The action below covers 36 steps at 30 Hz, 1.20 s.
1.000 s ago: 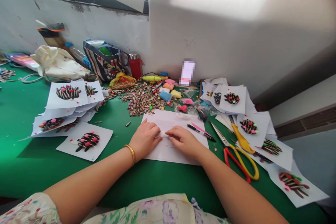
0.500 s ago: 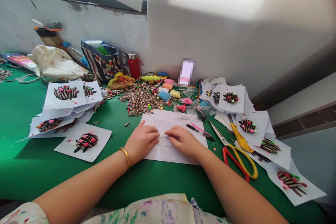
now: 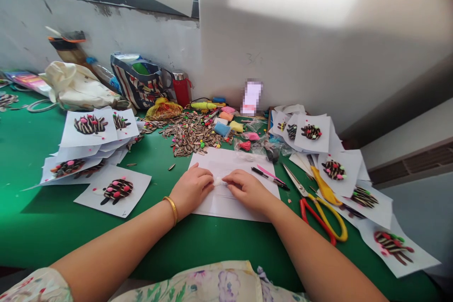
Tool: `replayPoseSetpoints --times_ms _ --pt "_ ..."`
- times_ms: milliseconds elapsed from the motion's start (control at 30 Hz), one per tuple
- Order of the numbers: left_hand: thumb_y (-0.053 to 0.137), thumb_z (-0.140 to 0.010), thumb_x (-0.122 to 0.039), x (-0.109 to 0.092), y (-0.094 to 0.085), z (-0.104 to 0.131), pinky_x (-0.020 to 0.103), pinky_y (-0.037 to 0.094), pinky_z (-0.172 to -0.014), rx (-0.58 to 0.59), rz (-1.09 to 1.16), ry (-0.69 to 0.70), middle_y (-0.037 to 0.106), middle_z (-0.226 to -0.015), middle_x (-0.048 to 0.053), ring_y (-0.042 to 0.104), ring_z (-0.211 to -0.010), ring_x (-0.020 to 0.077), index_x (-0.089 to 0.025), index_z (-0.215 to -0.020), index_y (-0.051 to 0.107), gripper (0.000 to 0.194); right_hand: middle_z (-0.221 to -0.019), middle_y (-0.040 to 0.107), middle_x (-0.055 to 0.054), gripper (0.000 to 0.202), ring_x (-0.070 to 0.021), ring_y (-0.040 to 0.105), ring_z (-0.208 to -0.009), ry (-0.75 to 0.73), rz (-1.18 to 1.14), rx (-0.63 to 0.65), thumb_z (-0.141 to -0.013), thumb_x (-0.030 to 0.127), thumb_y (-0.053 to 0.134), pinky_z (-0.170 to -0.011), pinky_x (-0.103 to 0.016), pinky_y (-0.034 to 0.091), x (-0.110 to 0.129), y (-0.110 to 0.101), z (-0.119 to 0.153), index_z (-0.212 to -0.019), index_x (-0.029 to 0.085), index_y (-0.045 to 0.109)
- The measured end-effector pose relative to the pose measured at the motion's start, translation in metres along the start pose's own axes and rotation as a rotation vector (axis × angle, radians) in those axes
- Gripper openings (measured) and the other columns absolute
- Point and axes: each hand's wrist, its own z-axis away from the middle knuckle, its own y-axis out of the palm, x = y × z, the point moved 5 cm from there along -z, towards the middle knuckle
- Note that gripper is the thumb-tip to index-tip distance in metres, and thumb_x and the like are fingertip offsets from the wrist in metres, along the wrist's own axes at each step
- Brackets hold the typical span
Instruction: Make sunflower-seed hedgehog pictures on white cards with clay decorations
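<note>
A small white lump that looks like modelling clay point(image 3: 218, 181) lies between my fingertips, low over white paper point(image 3: 230, 207). My left hand point(image 3: 193, 188) rests on the paper's left part, fingers bent together and tips against the lump's left side. From the other side, my right hand point(image 3: 246, 191) pinches the lump between thumb and fingers. The fingers partly cover it. A black pen point(image 3: 267, 175) and a pink strip point(image 3: 269, 172) lie right of my right hand.
Striped sunflower seeds point(image 3: 193, 134) are heaped behind the paper, beside coloured clay packets point(image 3: 222, 129). Large scissors point(image 3: 311, 203) and a yellow-handled cutter point(image 3: 323, 184) lie at right. Cards with seed hedgehogs point(image 3: 113, 191) are piled on both sides. A phone point(image 3: 251, 98) leans on the wall.
The fingers have shifted very slightly around the white lump, which looks a little flatter or more covered. Otherwise both hands stay in place.
</note>
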Motion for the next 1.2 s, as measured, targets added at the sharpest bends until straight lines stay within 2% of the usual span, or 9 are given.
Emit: replayPoseSetpoints --times_ms 133,400,567,700,933,1067,1200 --pt "0.058 -0.092 -0.023 -0.003 -0.001 0.009 0.051 0.037 -0.112 0.032 -0.018 0.088 0.069 -0.115 0.010 0.063 -0.112 0.0220 -0.017 -0.107 0.069 0.020 -0.104 0.068 -0.007 0.028 -0.0184 0.062 -0.098 -0.016 -0.006 -0.011 -0.089 0.012 0.055 -0.092 -0.034 0.049 -0.003 0.000 0.000 -0.112 0.021 0.069" --pt "0.052 -0.096 -0.022 -0.003 -0.001 0.015 0.051 0.044 -0.108 0.029 -0.059 0.187 0.070 -0.115 0.007 0.064 -0.113 0.0223 -0.021 -0.101 0.072 0.021 -0.104 0.068 -0.007 0.028 -0.0183 0.062 -0.099 -0.015 -0.007 -0.006 -0.089 0.013 0.055 -0.092 -0.033 0.049 -0.003 0.000 -0.001 -0.112 0.021 0.069" --pt "0.051 -0.095 -0.023 -0.006 -0.005 0.013 0.049 0.044 -0.108 0.036 -0.078 0.163 0.070 -0.114 0.010 0.064 -0.112 0.0228 -0.017 -0.111 0.068 0.024 -0.104 0.068 -0.007 0.028 -0.0182 0.062 -0.099 -0.015 -0.011 -0.012 -0.089 0.013 0.055 -0.093 -0.033 0.049 -0.002 -0.001 -0.001 -0.112 0.020 0.070" --pt "0.053 -0.094 -0.025 -0.010 -0.007 0.012 0.049 0.041 -0.110 0.080 -0.092 0.147 0.066 -0.121 0.012 0.062 -0.115 0.0237 -0.017 -0.115 0.066 0.027 -0.104 0.069 -0.008 0.028 -0.0185 0.062 -0.099 -0.014 -0.006 -0.005 -0.088 0.012 0.056 -0.093 -0.033 0.049 -0.002 -0.001 -0.002 -0.111 0.019 0.070" --pt "0.053 -0.095 -0.027 -0.004 -0.004 0.015 0.049 0.037 -0.110 0.083 -0.011 0.112 0.069 -0.116 0.007 0.060 -0.116 0.0225 -0.023 -0.100 0.071 0.019 -0.104 0.068 -0.008 0.028 -0.0183 0.062 -0.100 -0.004 0.004 0.005 -0.088 0.012 0.055 -0.093 -0.033 0.049 -0.002 -0.001 -0.001 -0.112 0.019 0.070" --pt "0.064 -0.088 -0.034 0.000 -0.004 0.006 0.052 0.034 -0.110 0.067 0.026 -0.013 0.070 -0.104 0.004 0.064 -0.100 0.0206 -0.021 -0.083 0.068 0.014 -0.105 0.068 -0.008 0.028 -0.0181 0.062 -0.099 -0.004 -0.005 0.004 -0.089 0.012 0.055 -0.092 -0.033 0.049 -0.001 -0.001 -0.001 -0.111 0.019 0.070" --pt "0.067 -0.084 -0.033 -0.002 -0.002 -0.004 0.046 0.042 -0.099 0.046 -0.006 -0.061 0.069 -0.091 0.004 0.061 -0.088 0.0202 -0.019 -0.076 0.065 0.016 -0.105 0.068 -0.007 0.028 -0.0182 0.062 -0.099 0.001 -0.004 0.001 -0.088 0.012 0.055 -0.093 -0.034 0.049 -0.001 0.000 -0.001 -0.111 0.020 0.070"
